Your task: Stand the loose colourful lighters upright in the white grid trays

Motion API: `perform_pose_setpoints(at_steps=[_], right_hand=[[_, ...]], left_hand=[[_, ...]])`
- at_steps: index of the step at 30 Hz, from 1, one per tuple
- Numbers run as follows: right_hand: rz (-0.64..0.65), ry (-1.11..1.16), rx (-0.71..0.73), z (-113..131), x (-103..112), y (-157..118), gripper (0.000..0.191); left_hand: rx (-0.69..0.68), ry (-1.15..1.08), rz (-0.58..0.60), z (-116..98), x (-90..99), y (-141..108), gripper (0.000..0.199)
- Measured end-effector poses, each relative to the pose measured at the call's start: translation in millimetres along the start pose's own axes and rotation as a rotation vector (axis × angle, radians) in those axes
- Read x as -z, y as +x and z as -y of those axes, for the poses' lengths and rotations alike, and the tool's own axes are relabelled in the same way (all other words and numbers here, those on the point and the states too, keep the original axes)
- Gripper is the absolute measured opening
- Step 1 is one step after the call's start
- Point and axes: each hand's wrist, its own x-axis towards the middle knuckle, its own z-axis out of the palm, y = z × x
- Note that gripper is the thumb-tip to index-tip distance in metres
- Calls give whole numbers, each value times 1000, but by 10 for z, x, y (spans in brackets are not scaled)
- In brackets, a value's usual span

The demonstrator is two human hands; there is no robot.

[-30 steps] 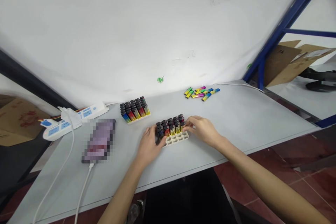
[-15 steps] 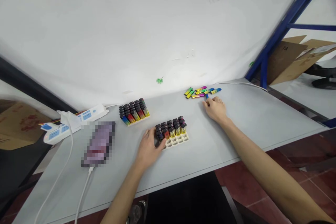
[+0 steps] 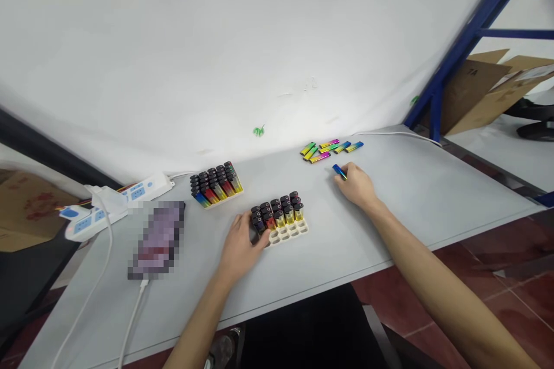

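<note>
- The right hand (image 3: pixel 357 187) has its fingers (image 3: pixel 346 174) pinched shut round a single blue lighter (image 3: pixel 339 171), whose end sticks out toward the wall, just above the worktop (image 3: pixel 411 196).
- That lighter is between the loose pile and the part-filled tray, nearer the pile.
- The left hand (image 3: pixel 240 242) lies flat on the worktop with its fingers curled against the left end of the cream tray (image 3: pixel 288 232); it steadies the tray without gripping anything.
- The tray holds black-capped lighters (image 3: pixel 277 212) standing upright in its far rows, while the near row of sockets is bare.
- Just past the right hand, close to the wall, lies a loose pile of rainbow-coloured lighters (image 3: pixel 331 149), flat on their sides.
- Left of the part-filled tray, and apart from it, stands a full tray of lighters (image 3: pixel 215 183).
- Further left lies a blurred phone (image 3: pixel 156 239) with a white cable (image 3: pixel 130 323) running from it, and beyond it a white power strip (image 3: pixel 116 202).
- On the right, a blue rack upright (image 3: pixel 459 57) stands by cardboard boxes (image 3: pixel 489 98).
</note>
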Motion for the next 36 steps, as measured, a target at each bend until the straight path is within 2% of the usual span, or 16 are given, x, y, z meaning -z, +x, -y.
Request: perform_pose_setpoints(at_steps=[2,4,7,10,13,15,22,26,29,36], right_hand=[[-6,207,-38,23,34,-9,17],[28,533,-57,64,58,-22,12],[163,1024,-112,148,67,-53,15],[290,1238,-151,214,51,-80,19],[377,1313,-133,233,26,-93,17],[417,1349,-135,234,10,-100,25],[444,1342,-88,291,33,-172,38],[480,1376,-133,297,43,-172,41],[468,1376,-174,275,16,-147,49],[428,1343,-216,263,-18,-133,39]], left_hand=[[4,3,1,6,-5,0,50],[2,5,2,11,-10,3,50],[3,9,5,15,-18,13,51],[4,11,0,23,-28,21,52],[3,9,-12,30,-34,20,52],[-1,8,-14,30,-33,17,51],[-15,12,-7,35,-34,11,49],[-6,16,-11,44,-41,5,51],[-11,14,-14,43,-40,3,48],[-23,23,-24,51,-48,20,49]])
